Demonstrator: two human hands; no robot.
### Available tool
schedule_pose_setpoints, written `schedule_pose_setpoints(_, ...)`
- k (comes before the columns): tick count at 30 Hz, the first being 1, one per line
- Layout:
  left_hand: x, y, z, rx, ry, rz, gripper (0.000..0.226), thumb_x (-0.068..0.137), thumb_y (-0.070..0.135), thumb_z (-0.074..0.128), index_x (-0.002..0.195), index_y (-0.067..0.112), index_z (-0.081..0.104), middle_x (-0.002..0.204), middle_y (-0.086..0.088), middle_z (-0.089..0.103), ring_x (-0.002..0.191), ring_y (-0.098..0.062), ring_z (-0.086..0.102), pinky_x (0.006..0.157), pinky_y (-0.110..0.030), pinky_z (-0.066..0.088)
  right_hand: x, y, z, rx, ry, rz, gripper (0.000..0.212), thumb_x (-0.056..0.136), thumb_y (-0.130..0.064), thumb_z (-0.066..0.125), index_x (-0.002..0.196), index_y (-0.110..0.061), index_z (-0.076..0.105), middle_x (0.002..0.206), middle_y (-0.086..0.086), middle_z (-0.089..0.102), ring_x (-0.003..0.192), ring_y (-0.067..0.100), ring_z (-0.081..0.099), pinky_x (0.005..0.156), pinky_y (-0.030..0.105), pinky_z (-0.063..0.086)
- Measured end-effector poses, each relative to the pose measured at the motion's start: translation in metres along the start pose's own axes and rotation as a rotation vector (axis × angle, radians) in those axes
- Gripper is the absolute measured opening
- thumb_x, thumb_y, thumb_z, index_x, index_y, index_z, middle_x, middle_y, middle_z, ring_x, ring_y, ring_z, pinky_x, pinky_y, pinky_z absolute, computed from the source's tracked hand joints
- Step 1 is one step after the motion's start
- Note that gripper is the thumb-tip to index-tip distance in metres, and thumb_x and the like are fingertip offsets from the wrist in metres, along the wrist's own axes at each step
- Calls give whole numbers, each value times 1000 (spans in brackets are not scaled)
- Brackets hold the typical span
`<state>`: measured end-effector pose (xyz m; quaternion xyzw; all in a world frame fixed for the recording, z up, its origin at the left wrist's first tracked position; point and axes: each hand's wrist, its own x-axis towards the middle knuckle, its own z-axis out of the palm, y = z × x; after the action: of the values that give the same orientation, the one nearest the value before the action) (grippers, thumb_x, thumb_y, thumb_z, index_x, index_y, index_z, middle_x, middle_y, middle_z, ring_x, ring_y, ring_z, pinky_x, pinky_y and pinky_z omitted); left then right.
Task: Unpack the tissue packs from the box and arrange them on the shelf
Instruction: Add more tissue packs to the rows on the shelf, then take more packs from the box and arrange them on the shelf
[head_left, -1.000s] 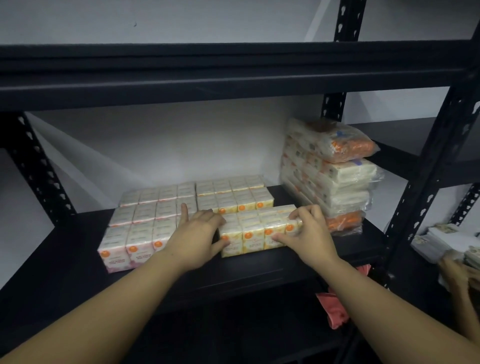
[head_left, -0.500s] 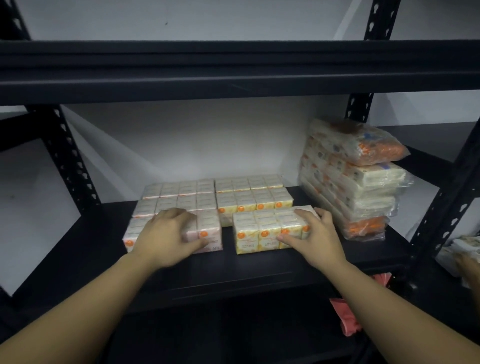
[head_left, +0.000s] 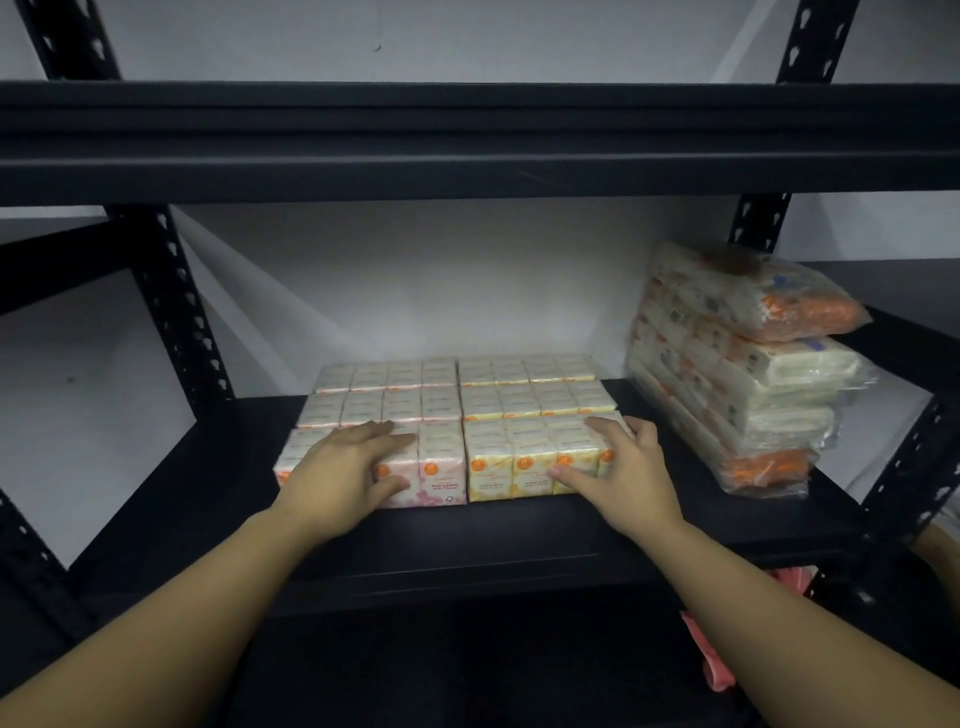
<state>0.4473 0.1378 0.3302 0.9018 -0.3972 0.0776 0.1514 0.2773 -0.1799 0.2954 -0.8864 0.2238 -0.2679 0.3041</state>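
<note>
Stockroom: black steel rack (head_left: 467, 551), bulk tissue packs (head_left: 748, 364)

Plenty of bare black shelf (head_left: 171, 499) left of the pink tissue packs (head_left: 439, 462), easy way in there. On the right, the stack of bagged tissues (head_left: 743, 374) leaves just a narrow strip beside the yellow tissue packs (head_left: 514, 467). The upper shelf beam (head_left: 467, 140) caps headroom, and the pack rows run back to near the wall.

Three pink tissue packs (head_left: 441, 457), three yellow tissue packs (head_left: 519, 447), four stacked bagged bundles (head_left: 748, 364).
</note>
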Motion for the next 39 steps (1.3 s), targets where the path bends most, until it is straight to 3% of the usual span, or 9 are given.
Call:
schedule_pose_setpoints(12, 5, 1, 3, 18, 3, -1, 63, 99, 51, 61, 156, 45, 36, 168, 8, 30, 156, -17, 26, 128, -40, 18, 0, -7, -3, 1, -35, 9, 88, 70, -67, 83, 146, -34, 53, 152, 2, 32, 141, 27, 36, 107, 36, 41)
schedule_pose_setpoints(15, 2, 0, 3, 31, 4, 12, 66, 99, 52, 61, 158, 44, 34, 169, 6, 29, 156, -17, 23, 129, -41, 12, -4, -11, -6, -94, -36, 25, 91, 71, -75, 77, 149, -38, 49, 159, 5, 29, 143, 31, 30, 112, 44, 39)
schedule_pose_setpoints(18, -9, 1, 6, 28, 62, 56, 69, 97, 51, 63, 159, 38, 36, 170, 1, 26, 159, -21, 16, 127, -43, 3, -15, -16, -4, -267, -7, 31, 100, 70, -89, 64, 155, -43, 40, 170, 10, 14, 150, 36, 18, 118, 57, 31)
schedule_pose_setpoints(21, -26, 5, 10, 25, 152, 113, 67, 94, 49, 67, 155, 31, 45, 169, -3, 28, 159, -23, 16, 128, -42, 4, -31, -22, 4, -387, 56, -26, 101, 74, -92, 55, 158, -40, 33, 172, 9, 8, 155, 36, 10, 120, 61, 24)
schedule_pose_setpoints(25, -57, 11, 26, -43, 209, 169, 62, 91, 40, 73, 147, 23, 55, 164, -4, 36, 157, -23, 23, 128, -48, 18, -63, -32, 20, -414, 105, -162, 80, 85, -81, 56, 151, -36, 46, 171, 5, 18, 156, 32, 14, 121, 60, 22)
schedule_pose_setpoints(29, -88, 10, 47, -84, 197, 184, 60, 90, 40, 73, 143, 17, 61, 159, -6, 44, 151, -25, 34, 121, -50, 35, -100, -41, 39, -324, 35, -213, 68, 93, -73, 51, 143, -28, 57, 162, -1, 37, 152, 23, 30, 119, 57, 32)
schedule_pose_setpoints(33, -124, 14, 67, -110, 181, 189, 61, 93, 43, 68, 147, 19, 56, 161, -3, 42, 153, -22, 31, 127, -52, 19, -140, -47, 54, -262, 33, -277, 61, 98, -61, 54, 145, -21, 59, 161, 0, 43, 153, 20, 31, 124, 49, 28)
schedule_pose_setpoints(39, -184, 27, 100, -190, 37, 183, 66, 98, 43, 63, 157, 22, 42, 170, 4, 22, 159, -12, 7, 129, -40, 6, -200, -33, 66, -212, -52, -318, 57, 100, -52, 57, 147, -21, 58, 162, -1, 43, 154, 17, 31, 126, 45, 23)
